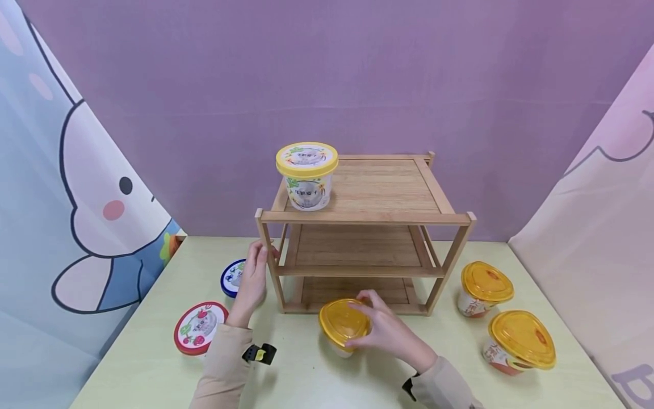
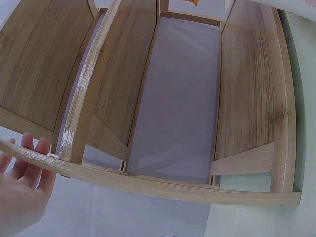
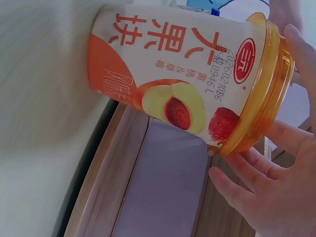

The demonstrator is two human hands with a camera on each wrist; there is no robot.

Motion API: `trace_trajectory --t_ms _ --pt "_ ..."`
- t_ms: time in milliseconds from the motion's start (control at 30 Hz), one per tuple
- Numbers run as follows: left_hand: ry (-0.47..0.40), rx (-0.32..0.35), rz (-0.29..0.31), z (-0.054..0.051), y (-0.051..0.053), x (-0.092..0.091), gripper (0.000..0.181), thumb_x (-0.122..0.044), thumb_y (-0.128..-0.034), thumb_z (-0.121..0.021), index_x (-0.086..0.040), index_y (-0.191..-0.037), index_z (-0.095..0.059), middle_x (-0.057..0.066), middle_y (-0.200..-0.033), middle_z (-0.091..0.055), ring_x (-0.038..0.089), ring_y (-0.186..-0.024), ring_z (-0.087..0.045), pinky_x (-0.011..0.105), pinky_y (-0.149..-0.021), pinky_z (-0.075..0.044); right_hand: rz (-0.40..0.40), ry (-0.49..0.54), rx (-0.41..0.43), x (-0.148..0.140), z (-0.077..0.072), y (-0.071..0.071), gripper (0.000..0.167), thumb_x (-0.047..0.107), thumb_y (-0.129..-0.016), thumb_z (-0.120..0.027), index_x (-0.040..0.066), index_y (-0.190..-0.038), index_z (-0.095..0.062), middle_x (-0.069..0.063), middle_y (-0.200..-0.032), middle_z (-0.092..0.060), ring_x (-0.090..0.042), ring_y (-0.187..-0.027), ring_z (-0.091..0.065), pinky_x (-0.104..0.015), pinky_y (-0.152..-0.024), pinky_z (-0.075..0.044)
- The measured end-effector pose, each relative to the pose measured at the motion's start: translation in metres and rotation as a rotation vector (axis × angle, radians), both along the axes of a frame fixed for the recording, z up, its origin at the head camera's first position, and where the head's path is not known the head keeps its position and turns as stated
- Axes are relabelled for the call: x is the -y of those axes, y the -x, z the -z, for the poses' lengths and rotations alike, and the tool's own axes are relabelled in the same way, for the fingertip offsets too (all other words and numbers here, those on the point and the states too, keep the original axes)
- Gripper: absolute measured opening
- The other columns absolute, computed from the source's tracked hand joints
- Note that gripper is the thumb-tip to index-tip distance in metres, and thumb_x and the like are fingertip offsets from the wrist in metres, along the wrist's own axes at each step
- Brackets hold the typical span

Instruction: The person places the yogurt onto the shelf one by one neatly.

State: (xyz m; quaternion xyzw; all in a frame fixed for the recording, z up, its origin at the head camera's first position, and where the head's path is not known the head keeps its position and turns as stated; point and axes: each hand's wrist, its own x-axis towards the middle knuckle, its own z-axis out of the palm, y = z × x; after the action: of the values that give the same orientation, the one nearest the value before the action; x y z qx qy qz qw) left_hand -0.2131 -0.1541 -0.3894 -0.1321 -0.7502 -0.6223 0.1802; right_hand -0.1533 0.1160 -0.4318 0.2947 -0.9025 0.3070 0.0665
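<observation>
In the head view, my left hand [image 1: 254, 279] is at the front left post of the wooden shelf [image 1: 357, 217]; the left wrist view shows its fingers [image 2: 43, 145] curled round the post. My right hand [image 1: 388, 331] holds an orange-lidded cup [image 1: 344, 322] by its lid, in front of the shelf's bottom tier. The right wrist view shows that cup [image 3: 163, 74] with a peach and strawberry print, fingers and thumb of my right hand [image 3: 276, 173] spread about the lid's rim. Whether the cup touches the table cannot be told.
A yellow-lidded tub [image 1: 307, 176] stands on the shelf's top left. On the table, a blue-lidded tub [image 1: 233, 278] and a red-lidded tub [image 1: 200, 328] are at the left; two orange-lidded cups [image 1: 486, 282] [image 1: 521, 339] are at the right. A purple curtain [image 1: 357, 74] hangs behind.
</observation>
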Motion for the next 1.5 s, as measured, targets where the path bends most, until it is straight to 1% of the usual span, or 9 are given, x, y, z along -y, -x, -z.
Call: trace_trajectory --t_ms 133,267,433,533,667,867,1167,1367,1500 --pt "-0.018 -0.061 0.011 0.002 0.001 0.0 0.035 -0.026 -0.0976 -0.029 0.003 -0.112 -0.041 0.027 -0.094 -0.049 0.031 -0.089 -0.05 0.035 -0.08 -0.037 -0.001 0.007 0.0 -0.002 -0.001 0.0 0.069 0.045 -0.061 -0.075 0.002 -0.113 -0.059 -0.011 -0.113 -0.041 -0.021 -0.099 -0.047 -0.036 -0.081 -0.046" --pt "-0.038 -0.125 0.032 0.004 0.001 0.001 0.03 -0.026 -0.0973 -0.03 -0.001 -0.109 -0.044 0.023 -0.09 -0.05 0.028 -0.086 -0.049 0.03 -0.077 -0.036 0.018 0.013 -0.009 -0.003 -0.001 -0.002 0.067 0.04 -0.06 -0.077 0.0 -0.112 -0.06 -0.01 -0.11 -0.041 -0.019 -0.097 -0.046 -0.035 -0.082 -0.045" --pt "-0.025 -0.06 0.018 0.0 -0.001 0.0 0.031 -0.022 -0.0979 -0.028 0.003 -0.111 -0.041 0.018 -0.09 -0.05 0.031 -0.089 -0.048 0.032 -0.08 -0.036 0.04 0.039 -0.032 -0.004 0.0 -0.006 0.061 0.035 -0.061 -0.076 0.0 -0.109 -0.061 -0.008 -0.107 -0.044 -0.017 -0.097 -0.046 -0.035 -0.084 -0.044" --pt "-0.022 -0.027 0.012 -0.002 -0.001 0.0 0.029 -0.017 -0.0981 -0.027 0.005 -0.112 -0.039 0.007 -0.09 -0.05 0.024 -0.089 -0.049 0.03 -0.081 -0.036 0.054 0.05 -0.073 -0.005 0.003 -0.009 0.055 0.032 -0.062 -0.076 0.001 -0.106 -0.063 -0.006 -0.104 -0.045 -0.016 -0.097 -0.046 -0.034 -0.084 -0.044" --pt "-0.021 -0.013 0.015 -0.003 -0.002 0.0 0.027 -0.013 -0.0979 -0.027 0.005 -0.113 -0.039 0.002 -0.09 -0.049 0.013 -0.089 -0.049 0.03 -0.083 -0.035 0.065 0.076 -0.159 -0.004 0.006 -0.013 0.049 0.028 -0.062 -0.077 0.001 -0.101 -0.065 -0.005 -0.101 -0.047 -0.016 -0.095 -0.047 -0.031 -0.082 -0.045" --pt "-0.013 -0.007 0.006 -0.002 -0.001 0.0 0.029 -0.016 -0.098 -0.027 0.005 -0.113 -0.039 0.004 -0.091 -0.05 0.008 -0.087 -0.048 0.03 -0.083 -0.035 0.074 0.124 -0.247 -0.001 0.01 -0.018 0.039 0.024 -0.061 -0.077 0.002 -0.092 -0.067 -0.002 -0.093 -0.047 -0.011 -0.088 -0.047 -0.025 -0.074 -0.047" --pt "-0.003 -0.017 -0.009 0.001 0.001 0.002 0.032 -0.021 -0.0981 -0.027 0.004 -0.113 -0.04 0.005 -0.09 -0.05 0.035 -0.091 -0.047 0.03 -0.08 -0.037 0.093 0.19 -0.305 0.008 0.018 -0.021 0.027 0.02 -0.06 -0.078 0.007 -0.08 -0.065 0.003 -0.082 -0.046 -0.006 -0.08 -0.042 -0.02 -0.066 -0.045" --pt "-0.006 -0.007 -0.015 0.001 0.001 0.001 0.031 -0.021 -0.098 -0.028 0.003 -0.112 -0.041 0.019 -0.093 -0.05 0.028 -0.09 -0.048 0.032 -0.08 -0.037 0.111 0.202 -0.369 0.014 0.022 -0.022 0.027 0.021 -0.059 -0.078 0.008 -0.077 -0.064 0.002 -0.076 -0.044 -0.005 -0.077 -0.039 -0.018 -0.063 -0.042" --pt "-0.01 -0.006 -0.013 0.002 0.002 0.001 0.029 -0.018 -0.098 -0.028 0.005 -0.112 -0.04 0.019 -0.094 -0.051 0.024 -0.09 -0.048 0.033 -0.083 -0.036 0.121 0.204 -0.41 0.014 0.023 -0.022 0.031 0.024 -0.058 -0.078 0.009 -0.081 -0.063 0.002 -0.08 -0.043 -0.006 -0.079 -0.039 -0.02 -0.064 -0.042"
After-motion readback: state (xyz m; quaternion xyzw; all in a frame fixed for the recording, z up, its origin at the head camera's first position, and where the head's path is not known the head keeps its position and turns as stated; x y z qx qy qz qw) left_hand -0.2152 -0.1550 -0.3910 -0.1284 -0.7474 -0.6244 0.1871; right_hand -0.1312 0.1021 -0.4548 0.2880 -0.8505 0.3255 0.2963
